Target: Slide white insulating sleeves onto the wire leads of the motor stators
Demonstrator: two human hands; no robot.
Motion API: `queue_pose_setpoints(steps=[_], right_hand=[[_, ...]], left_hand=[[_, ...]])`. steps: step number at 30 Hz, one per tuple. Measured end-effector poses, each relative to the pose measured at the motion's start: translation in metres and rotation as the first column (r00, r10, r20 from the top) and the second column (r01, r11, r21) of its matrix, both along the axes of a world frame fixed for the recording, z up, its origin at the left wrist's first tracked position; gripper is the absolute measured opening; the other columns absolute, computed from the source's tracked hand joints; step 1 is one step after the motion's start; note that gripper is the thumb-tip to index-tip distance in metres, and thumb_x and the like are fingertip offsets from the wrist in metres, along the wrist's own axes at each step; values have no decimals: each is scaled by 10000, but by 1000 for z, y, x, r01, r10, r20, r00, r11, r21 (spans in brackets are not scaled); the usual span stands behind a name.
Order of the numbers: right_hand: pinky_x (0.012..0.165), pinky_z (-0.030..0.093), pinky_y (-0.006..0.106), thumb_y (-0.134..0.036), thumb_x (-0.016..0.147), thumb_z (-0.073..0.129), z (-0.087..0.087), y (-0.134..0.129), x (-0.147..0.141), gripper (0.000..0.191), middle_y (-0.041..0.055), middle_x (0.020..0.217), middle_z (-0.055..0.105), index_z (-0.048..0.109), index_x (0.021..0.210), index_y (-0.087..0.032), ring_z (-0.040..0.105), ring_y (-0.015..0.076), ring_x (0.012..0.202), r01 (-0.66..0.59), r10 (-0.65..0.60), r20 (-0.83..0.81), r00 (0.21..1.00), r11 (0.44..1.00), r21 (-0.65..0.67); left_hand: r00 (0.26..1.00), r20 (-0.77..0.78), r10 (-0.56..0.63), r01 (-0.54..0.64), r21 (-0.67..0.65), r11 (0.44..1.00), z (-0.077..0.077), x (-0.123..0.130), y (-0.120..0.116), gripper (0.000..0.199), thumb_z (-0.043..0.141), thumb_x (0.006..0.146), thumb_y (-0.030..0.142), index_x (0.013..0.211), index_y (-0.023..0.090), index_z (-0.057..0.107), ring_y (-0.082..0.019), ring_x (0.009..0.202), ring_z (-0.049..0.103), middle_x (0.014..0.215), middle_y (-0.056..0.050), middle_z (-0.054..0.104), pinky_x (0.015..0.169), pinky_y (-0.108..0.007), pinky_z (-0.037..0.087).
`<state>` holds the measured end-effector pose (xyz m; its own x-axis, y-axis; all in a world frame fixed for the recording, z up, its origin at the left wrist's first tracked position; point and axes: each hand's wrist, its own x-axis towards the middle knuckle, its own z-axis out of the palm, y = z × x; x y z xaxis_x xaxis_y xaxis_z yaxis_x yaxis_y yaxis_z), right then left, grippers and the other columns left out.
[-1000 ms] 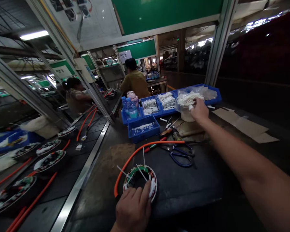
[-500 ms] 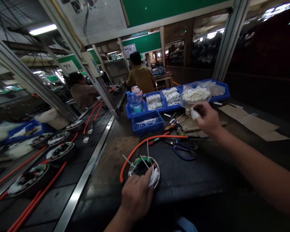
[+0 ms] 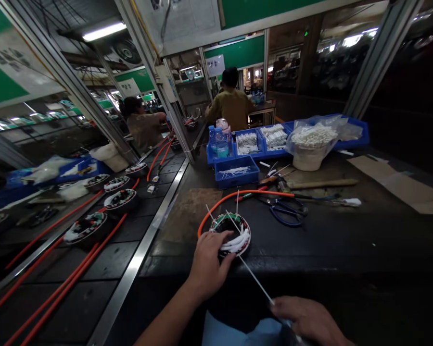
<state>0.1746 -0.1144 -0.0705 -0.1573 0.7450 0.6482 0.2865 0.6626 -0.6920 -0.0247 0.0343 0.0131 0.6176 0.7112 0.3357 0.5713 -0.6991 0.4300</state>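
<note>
A round motor stator (image 3: pixel 247 244) with white sleeving and several upright white cable ties lies near the bench's front edge. My left hand (image 3: pixel 211 262) grips its near left side, fingers over the rim and thumb at the front. From the stator's front rim a white cable tie (image 3: pixel 256 278) stretches down to the right, and my right hand (image 3: pixel 305 315) pinches its far end. Something greyish under the right hand is too dark to make out. An orange cable (image 3: pixel 216 207) curves from behind the stator to a white-tipped end (image 3: pixel 351 202) on the right.
Beyond the stator stand a blue tray (image 3: pixel 237 182) of cable ties, blue bins (image 3: pixel 254 154) of white tubes and a bagged tub (image 3: pixel 306 158). Blue-handled scissors (image 3: pixel 285 218) lie right. More stators (image 3: pixel 86 238) sit on the left conveyor. Two people (image 3: pixel 233 108) sit farther off.
My right hand has come down from beside the bagged tub, let go of a white piece, and now pulls a cable tie. My left hand stays at the stator; the view has swung left.
</note>
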Motion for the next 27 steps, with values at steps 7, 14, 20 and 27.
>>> queue_pose_setpoints(steps=[7,14,20,27], right_hand=[[739,545,408,-400,902,356,4,-14,-5,273,46,1000,683,481,1144,-390,638,238,919,117,-117,28,993,993,-9],[845,500,400,-169,836,441,11,25,-12,410,68,1204,577,428,1208,-339,542,225,1095,8,-14,205,979,1000,29],[788,484,323,-101,747,480,38,79,-32,217,56,933,641,549,919,-213,602,179,870,110,-107,25,994,960,-259],[764,478,306,-237,748,598,44,81,-35,140,23,839,608,500,845,-212,590,169,819,-107,-123,-399,909,855,-508]], left_hand=[[998,46,53,-51,-47,998,0,2,-1,418,598,726,213,1135,218,514,-222,890,557,919,-46,627,867,-431,402],[1000,-19,14,-13,38,999,-3,3,-4,521,529,777,204,1277,187,385,-249,1002,522,1055,-96,595,938,-490,333],[980,164,116,-100,-105,989,-4,8,-8,788,567,720,133,1384,198,147,-234,1044,515,1003,-49,641,977,-500,285],[996,83,23,-20,-34,999,0,7,-7,299,556,740,157,1014,249,628,-232,985,528,979,-45,621,884,-437,358]])
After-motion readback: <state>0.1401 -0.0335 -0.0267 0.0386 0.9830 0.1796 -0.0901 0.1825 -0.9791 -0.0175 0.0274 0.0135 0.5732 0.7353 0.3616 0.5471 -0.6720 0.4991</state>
